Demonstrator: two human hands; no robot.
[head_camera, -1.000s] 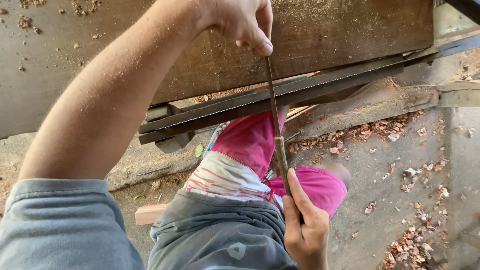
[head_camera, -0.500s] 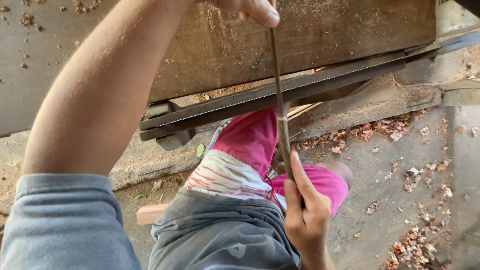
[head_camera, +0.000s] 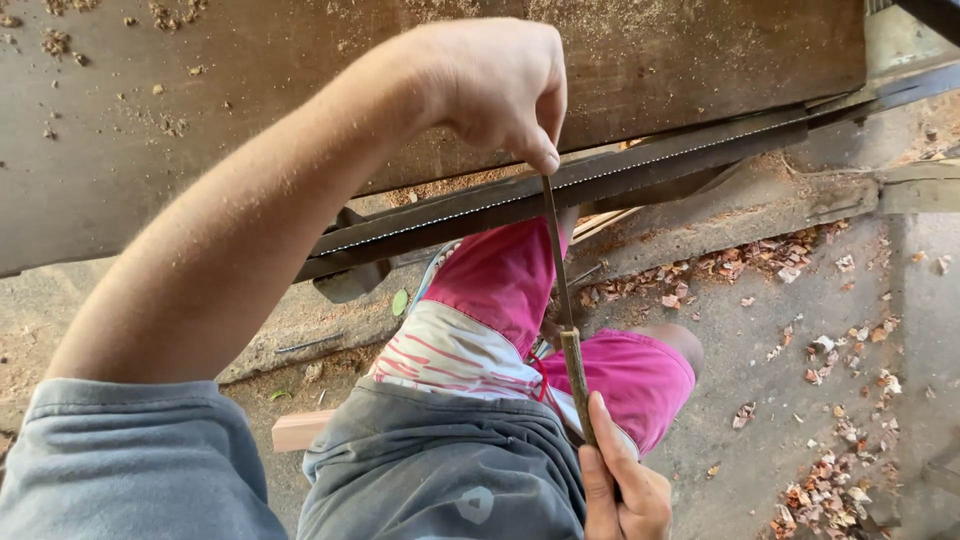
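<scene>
A thin metal file (head_camera: 556, 260) with a wooden handle lies across a long toothed saw blade (head_camera: 680, 152) that runs along the edge of a brown wooden bench (head_camera: 250, 80). My left hand (head_camera: 495, 85) pinches the far tip of the file just above the blade. Low in the frame, my right hand (head_camera: 620, 495) grips the file's wooden handle. Below the file are my pink shorts (head_camera: 500, 280) and grey shirt.
Sawdust and small chips dot the bench top. Wood chips (head_camera: 760, 255) and dry leaves lie scattered on the concrete floor to the right. A small pale wood block (head_camera: 300, 430) lies on the ground by my leg.
Both hands and the file went away from me across the blade, then came back down toward me. The left hand is lower in the frame than before.
</scene>
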